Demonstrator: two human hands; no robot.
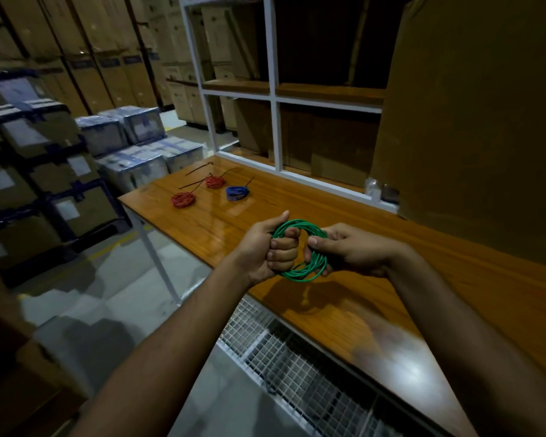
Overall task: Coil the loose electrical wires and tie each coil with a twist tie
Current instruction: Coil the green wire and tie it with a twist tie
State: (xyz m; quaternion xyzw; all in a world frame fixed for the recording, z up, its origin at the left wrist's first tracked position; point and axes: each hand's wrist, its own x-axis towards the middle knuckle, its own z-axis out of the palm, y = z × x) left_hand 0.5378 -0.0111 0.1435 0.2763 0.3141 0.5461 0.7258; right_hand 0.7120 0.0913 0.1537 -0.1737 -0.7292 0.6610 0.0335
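Green coil point(300, 250) hangs upright above the surface point(360, 216), left hand point(265, 250) gripping its left arc, right hand point(347, 250) pinching its right; spare ties point(199, 168) lie well beyond it, far-left, nearer the left hand.

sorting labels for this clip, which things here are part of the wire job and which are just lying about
Job: green wire coil, gripped by left hand and right hand; two red coils; blue coil; loose black tie.

Lying about: cardboard boxes, wrapped cartons, white shelf frame.

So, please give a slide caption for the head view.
Both hands, left and right, grip a green wire coil above the table.
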